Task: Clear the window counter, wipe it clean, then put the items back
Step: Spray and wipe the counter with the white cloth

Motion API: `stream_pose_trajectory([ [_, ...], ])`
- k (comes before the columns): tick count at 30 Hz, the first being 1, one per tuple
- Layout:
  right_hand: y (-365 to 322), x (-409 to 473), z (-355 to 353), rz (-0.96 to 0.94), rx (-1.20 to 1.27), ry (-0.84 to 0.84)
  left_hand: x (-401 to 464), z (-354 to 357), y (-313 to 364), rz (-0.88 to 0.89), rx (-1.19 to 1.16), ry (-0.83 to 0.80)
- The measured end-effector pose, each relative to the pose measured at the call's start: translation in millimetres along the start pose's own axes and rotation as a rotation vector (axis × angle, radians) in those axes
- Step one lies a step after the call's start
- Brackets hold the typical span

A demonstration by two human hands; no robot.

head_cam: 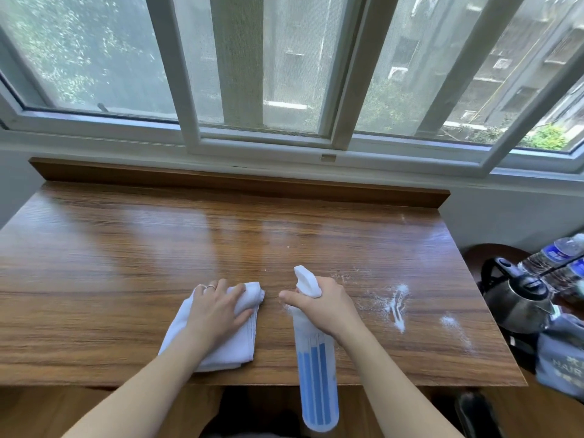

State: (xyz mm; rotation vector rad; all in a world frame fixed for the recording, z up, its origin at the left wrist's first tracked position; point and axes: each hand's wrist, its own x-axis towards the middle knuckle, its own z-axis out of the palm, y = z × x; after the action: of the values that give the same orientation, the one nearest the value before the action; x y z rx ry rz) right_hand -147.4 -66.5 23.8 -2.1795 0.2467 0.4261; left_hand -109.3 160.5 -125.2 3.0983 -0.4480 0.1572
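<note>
A wooden counter [126,248] is seen from above, set below a wide window [252,74] with white frames. A folded white cloth [218,339] lies on the near part of the counter, left of centre. The left hand [218,308] is laid on top of the cloth, its fingers loosely bent over the bunched far end; a ring is worn on one finger. Just to the right, a spray bottle [316,374] with a white nozzle and blue stripes is gripped around its neck by the right hand [322,306], with the nozzle pointed away toward the window and the bottle's base hanging past the counter's near edge. The two hands are held near each other but apart. White powdery patches [398,306] are scattered on the counter to the right of the bottle. Beside the counter on the right, a metal kettle [518,298], water bottles [559,251] and a grey pouch [559,361] are gathered.
</note>
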Motion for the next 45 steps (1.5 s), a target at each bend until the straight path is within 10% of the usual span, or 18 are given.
stream_pose_trajectory([
  [11,0.6,10.9,-1.0,0.019,0.042,-0.02,-74.8,12.8,21.5,0.028,-0.025,0.097],
  [29,11.1,23.9,-9.7,0.041,0.073,0.018,76.9,10.0,11.3,-0.124,-0.008,-0.062],
  [45,25.0,29.4,-15.3,0.069,0.097,0.006,-53.3,9.8,44.8,0.077,-0.05,0.116],
])
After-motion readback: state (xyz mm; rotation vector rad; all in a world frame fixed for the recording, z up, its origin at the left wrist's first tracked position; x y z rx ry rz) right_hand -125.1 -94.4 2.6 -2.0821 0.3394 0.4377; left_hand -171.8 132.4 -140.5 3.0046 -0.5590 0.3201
